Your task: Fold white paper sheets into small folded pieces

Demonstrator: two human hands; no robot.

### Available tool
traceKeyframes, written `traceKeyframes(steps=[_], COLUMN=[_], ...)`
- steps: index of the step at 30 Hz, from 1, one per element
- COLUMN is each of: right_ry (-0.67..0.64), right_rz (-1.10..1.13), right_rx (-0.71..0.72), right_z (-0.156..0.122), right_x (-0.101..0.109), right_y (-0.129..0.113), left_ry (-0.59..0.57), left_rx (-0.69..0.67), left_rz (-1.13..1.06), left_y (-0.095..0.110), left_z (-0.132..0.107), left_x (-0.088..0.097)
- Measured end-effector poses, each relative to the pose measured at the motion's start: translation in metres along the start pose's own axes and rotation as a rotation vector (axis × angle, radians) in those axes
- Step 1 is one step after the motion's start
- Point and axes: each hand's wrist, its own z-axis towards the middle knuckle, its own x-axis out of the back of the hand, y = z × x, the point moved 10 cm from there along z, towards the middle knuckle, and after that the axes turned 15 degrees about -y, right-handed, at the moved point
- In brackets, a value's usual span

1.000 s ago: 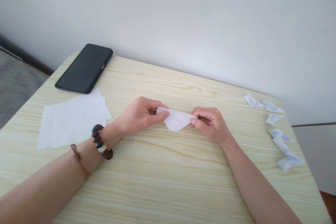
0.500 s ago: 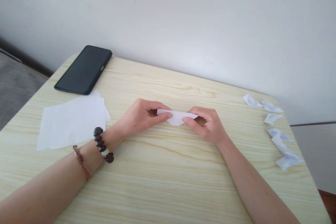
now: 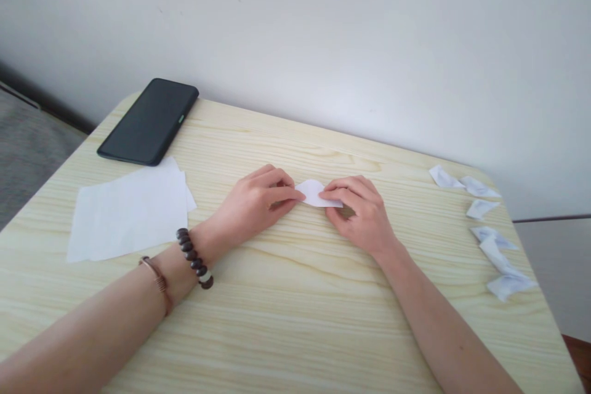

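Observation:
A small piece of folded white paper [image 3: 311,192] is held between my two hands above the middle of the table. My left hand [image 3: 261,200] pinches its left end between thumb and fingers. At the right end, my right hand [image 3: 360,206] grips the paper, its index finger lying over the face and its thumb underneath. The paper's upper edge bulges in a rounded shape, and its lower edge runs fairly straight. Both ends are partly covered by my fingers.
Flat white paper sheets [image 3: 132,212] overlap on the left of the wooden table [image 3: 295,320]. Behind them lies a dark phone or tablet [image 3: 148,122]. Several folded white paper pieces [image 3: 482,208] line the right edge. A white wall [image 3: 323,43] borders the far side.
Both hands have turned and the paper has flipped over: its bulging side now points away from me instead of toward me. My fingers have shifted onto its near face.

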Motion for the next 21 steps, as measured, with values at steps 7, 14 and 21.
traceKeyframes(steps=[7, 14, 21], right_ry=[-0.014, 0.040, -0.014], right_rz=[0.040, 0.120, 0.039], right_rx=[-0.037, -0.039, -0.034], right_z=[0.002, 0.002, 0.001], right_x=[-0.001, 0.008, 0.000], right_y=[0.007, 0.011, 0.010], left_ry=[-0.016, 0.004, 0.020], left_rx=[0.014, 0.058, 0.119], left_rz=[0.092, 0.139, 0.201], left_y=[-0.001, -0.006, -0.008], left_z=[0.000, 0.000, -0.003], left_x=[-0.003, -0.003, 0.000])
